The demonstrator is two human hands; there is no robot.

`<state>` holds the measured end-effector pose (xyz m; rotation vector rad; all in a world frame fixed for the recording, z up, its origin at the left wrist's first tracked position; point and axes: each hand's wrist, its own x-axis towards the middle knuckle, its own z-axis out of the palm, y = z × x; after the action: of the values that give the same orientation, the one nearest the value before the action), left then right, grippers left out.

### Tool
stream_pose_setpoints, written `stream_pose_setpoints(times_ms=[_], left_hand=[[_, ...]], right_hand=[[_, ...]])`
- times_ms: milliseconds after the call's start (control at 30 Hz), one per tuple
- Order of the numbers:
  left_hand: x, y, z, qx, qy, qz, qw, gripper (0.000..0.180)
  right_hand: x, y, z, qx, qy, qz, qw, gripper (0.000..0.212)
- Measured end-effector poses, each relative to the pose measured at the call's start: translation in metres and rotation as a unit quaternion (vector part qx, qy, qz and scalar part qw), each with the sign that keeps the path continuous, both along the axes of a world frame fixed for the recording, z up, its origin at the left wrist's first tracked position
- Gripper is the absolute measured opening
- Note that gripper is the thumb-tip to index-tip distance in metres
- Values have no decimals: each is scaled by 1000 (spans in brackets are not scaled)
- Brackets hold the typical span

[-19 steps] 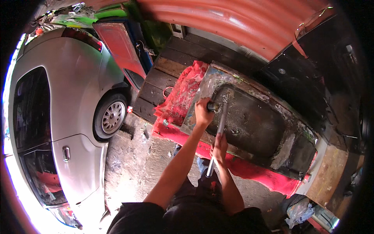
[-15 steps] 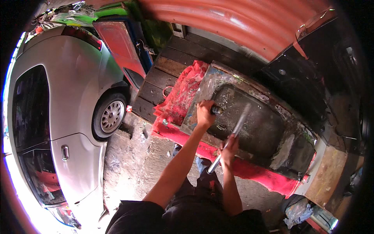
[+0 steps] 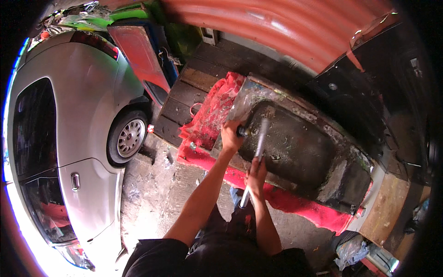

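A dark, grimy panel with a recessed middle, perhaps a car panel, lies on a red cloth. My left hand is closed round a short dark cylindrical tool at the panel's left part; its lower end cannot be made out clearly. Beside it, my right hand grips a silver metal bar around its middle. The bar's far end, blurred, slants up over the recess close to the dark tool, and its near end points back toward my body. Loose flakes are scattered over the panel.
Wooden planks carry the cloth and panel. At the left stands a silver car, with a red panel leaning behind its wheel. A large black panel leans at the right, below orange corrugated sheeting. Crumpled plastic lies lower right.
Both hands have moved left over the panel with their tools. The bar's far end has swung left, toward the dark tool, and the bar now stands steeper in view.
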<state>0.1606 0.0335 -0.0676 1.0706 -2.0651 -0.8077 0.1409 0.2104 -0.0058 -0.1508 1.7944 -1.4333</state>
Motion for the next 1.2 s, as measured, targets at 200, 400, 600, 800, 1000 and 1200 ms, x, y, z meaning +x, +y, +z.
stream_pose_setpoints(times_ms=[200,400,600,800,1000,1200], left_hand=[[0,10,10,-43,38,-34,998,30],[-27,19,37,-29,16,-75,997,31],[-32,17,38,-8,41,-26,999,26],[-37,16,34,9,38,21,999,23],[-40,19,34,5,19,29,999,22],[-42,17,31,-18,36,33,999,19]], right_hand=[[-33,-4,39,-69,16,-98,993,34],[-43,-7,55,-65,-14,-138,988,35],[-35,5,49,-59,-48,-132,988,35],[-37,7,49,-52,-34,-106,992,35],[-48,2,59,-61,-35,-106,992,34],[-63,-4,81,-88,34,-95,991,36]])
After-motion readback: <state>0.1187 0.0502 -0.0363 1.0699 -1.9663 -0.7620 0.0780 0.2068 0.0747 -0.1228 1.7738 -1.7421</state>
